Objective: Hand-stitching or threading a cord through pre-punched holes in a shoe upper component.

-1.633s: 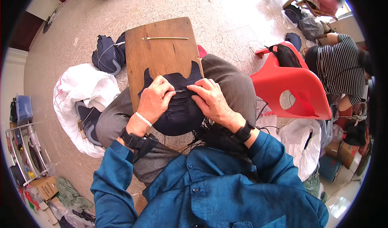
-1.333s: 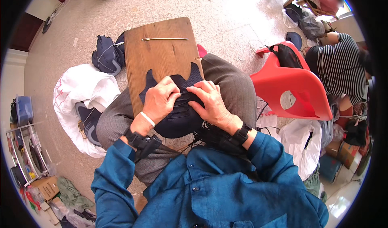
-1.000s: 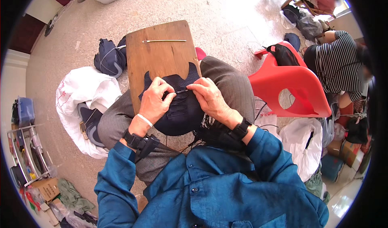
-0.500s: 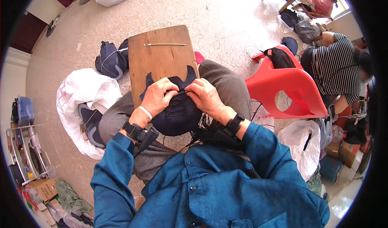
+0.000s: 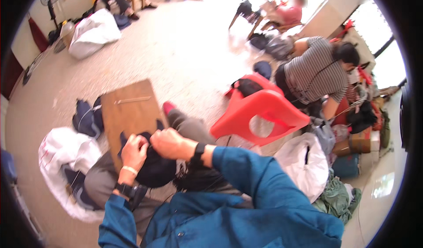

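Note:
A dark navy shoe upper (image 5: 154,171) with lacing lies over my lap and the near end of a wooden board (image 5: 132,118). My left hand (image 5: 133,153) is closed at its upper edge, thumb and fingers pinching a dark shoelace. My right hand (image 5: 172,143) is closed too, just right of the left one and slightly higher, with its fingertips on the lace. Blur hides the lace between the hands. A thin pale hooked rod (image 5: 132,100) rests across the board's far part. Black loose laces (image 5: 194,177) hang right of the upper.
A red plastic chair (image 5: 260,116) with a dark item on it stands to the right. Beyond it a person in a striped top (image 5: 315,69) bends over piled goods. White sacks (image 5: 64,160) with shoe parts lie left; a white bag (image 5: 304,166) lies right.
The view has swung right and up, so the board and my hands sit lower left. My right hand has lifted a little and turned more fist-like; both stay at the shoe upper.

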### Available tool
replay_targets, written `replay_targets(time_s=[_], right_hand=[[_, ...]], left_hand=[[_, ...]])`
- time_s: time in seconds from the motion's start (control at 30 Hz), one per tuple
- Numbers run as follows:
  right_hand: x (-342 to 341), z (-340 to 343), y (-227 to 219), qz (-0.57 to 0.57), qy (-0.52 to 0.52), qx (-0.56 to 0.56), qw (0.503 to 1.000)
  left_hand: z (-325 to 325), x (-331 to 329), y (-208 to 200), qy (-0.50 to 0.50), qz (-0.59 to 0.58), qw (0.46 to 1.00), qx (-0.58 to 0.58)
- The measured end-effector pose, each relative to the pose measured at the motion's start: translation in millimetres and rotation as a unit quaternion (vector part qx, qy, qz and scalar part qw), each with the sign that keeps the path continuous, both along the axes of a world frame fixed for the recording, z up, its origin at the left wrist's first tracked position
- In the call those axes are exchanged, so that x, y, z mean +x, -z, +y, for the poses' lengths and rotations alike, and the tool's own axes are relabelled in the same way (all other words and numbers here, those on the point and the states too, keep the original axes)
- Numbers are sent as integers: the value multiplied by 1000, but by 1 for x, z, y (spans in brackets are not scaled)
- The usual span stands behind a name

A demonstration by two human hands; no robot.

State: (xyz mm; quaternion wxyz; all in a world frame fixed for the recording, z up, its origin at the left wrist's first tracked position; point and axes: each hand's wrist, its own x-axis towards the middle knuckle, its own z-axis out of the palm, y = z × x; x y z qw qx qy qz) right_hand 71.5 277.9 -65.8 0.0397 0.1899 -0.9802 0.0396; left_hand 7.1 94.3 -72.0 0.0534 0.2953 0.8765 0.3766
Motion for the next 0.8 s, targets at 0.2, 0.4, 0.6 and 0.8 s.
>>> replay_targets(time_s=[0.2, 0.4, 0.6, 0.8], right_hand=[[10, 4, 0, 70, -7, 79, 994], [-5, -4, -17, -72, 36, 79, 994], [-35, 15, 4, 11, 31, 58, 998], [-30, 13, 2, 4, -30, 70, 997]], left_hand=[[9, 3, -11, -1, -32, 999, 23], [6, 0, -5, -28, 20, 999, 27], [14, -28, 0, -7, 34, 999, 18], [10, -21, -6, -33, 16, 998, 48]])
